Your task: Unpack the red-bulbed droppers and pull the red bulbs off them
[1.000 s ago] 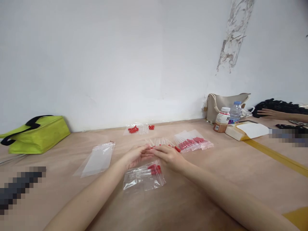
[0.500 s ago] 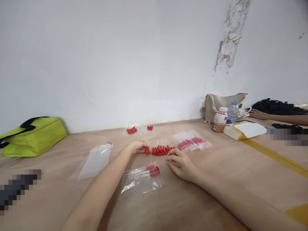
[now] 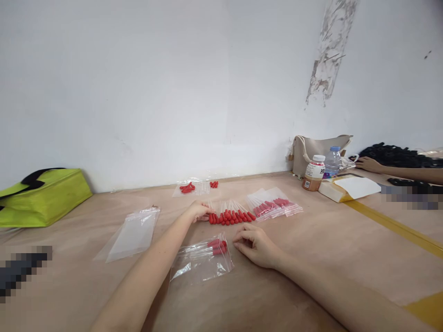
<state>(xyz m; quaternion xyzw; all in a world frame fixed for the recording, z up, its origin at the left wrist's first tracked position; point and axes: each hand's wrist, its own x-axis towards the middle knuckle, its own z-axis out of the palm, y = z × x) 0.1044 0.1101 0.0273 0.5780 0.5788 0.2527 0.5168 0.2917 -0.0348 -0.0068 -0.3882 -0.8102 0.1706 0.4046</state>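
The red-tipped sticks [image 3: 231, 216] are laid in a fanned row on the worktop [image 3: 297, 286], met at three to four o'clock from the fingers of the left hand [image 3: 201, 212]. The row's near end is touched by those fingers; whether a stick is gripped cannot be told. From the right hand [image 3: 258, 246], the row is found near, toward eleven o'clock; its fingers are loosely curled and released, nothing being seen in them. The red ends are pointed toward six o'clock, the pale stems toward twelve (at the right end the long axes are tilted, from eleven to five). Just beside the right fingers, at eight o'clock, a clear bag [image 3: 194, 269] is set, its sticks' red ends turned toward three.
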